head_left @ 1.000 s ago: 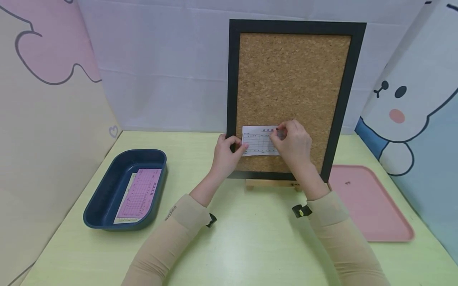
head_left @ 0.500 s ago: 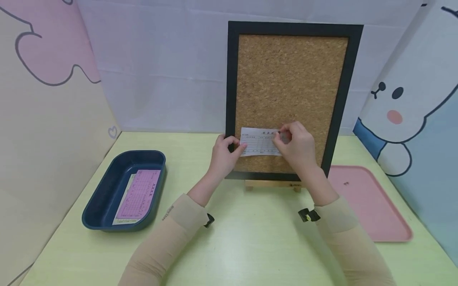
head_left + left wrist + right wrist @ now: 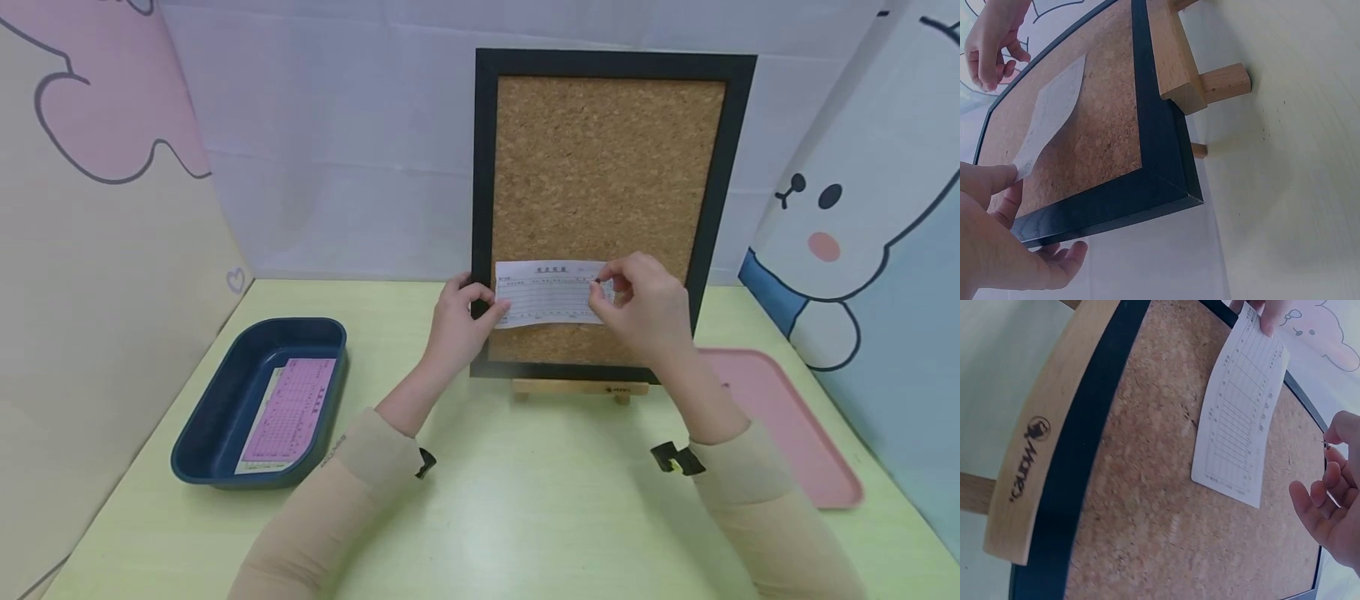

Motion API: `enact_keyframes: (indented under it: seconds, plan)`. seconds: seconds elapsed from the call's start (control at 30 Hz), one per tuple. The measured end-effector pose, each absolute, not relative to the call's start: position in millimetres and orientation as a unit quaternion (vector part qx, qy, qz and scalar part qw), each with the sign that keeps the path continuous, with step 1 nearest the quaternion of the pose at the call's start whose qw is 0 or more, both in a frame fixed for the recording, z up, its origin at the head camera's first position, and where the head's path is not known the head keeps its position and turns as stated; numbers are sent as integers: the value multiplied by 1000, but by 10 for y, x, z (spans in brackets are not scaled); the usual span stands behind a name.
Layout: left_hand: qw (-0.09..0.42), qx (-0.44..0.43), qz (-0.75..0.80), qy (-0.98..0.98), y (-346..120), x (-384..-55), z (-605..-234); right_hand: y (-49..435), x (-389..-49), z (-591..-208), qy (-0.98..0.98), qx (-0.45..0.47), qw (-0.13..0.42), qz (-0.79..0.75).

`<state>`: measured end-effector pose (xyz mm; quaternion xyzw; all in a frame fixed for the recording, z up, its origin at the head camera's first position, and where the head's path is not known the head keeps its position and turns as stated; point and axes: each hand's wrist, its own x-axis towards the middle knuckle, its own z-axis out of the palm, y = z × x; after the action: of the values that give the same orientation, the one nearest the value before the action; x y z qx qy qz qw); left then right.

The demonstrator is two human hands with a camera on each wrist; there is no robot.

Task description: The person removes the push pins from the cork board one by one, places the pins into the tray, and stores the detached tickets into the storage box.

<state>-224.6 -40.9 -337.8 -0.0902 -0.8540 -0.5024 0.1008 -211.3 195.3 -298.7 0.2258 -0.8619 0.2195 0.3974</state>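
Note:
A white printed paper slip (image 3: 547,292) lies across the lower part of a black-framed corkboard (image 3: 600,167). My left hand (image 3: 462,323) pinches the slip's left end between thumb and finger at the frame's left side, with other fingers behind the frame. In the left wrist view the slip bows away from the cork. My right hand (image 3: 648,308) pinches a small pin (image 3: 1326,444) between thumb and index finger, its metal point showing. In the head view this hand overlaps the slip's right end; the right wrist view shows a gap between the pin and the slip.
A wooden stand (image 3: 562,387) supports the board. At left, a navy tray (image 3: 183,454) holds a pink printed slip (image 3: 294,408) over a paler one. A pink tray (image 3: 798,433) lies at right, partly behind the right forearm, with a small dark item on it.
My right hand has moved right along the slip with the pin, uncovering more of the paper. My left hand has shifted slightly left, still pinching its end.

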Motion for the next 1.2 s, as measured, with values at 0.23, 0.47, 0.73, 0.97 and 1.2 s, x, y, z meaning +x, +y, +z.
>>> enact_keyframes:
  seconds: [0.23,0.47,0.73,0.97,1.2]
  plan:
    - [103,-90,-502,-854,-508,-2217,-3283,2050,-2047,-2842,-855,243,412,198]
    - [109,-107,-501,-852,-622,-2184,-3162,2196,-1959,-2679,-862,237,415,167]
    - [120,-134,-461,-869,-752,-2093,-3031,2338,-1848,-2567,-874,210,408,157]
    - [138,-149,-419,-885,-843,-2010,-2940,2460,-1729,-2482,-886,196,394,146]
    - [171,-170,-370,-897,-963,-1909,-2857,2614,-1658,-2442,-885,195,400,139]
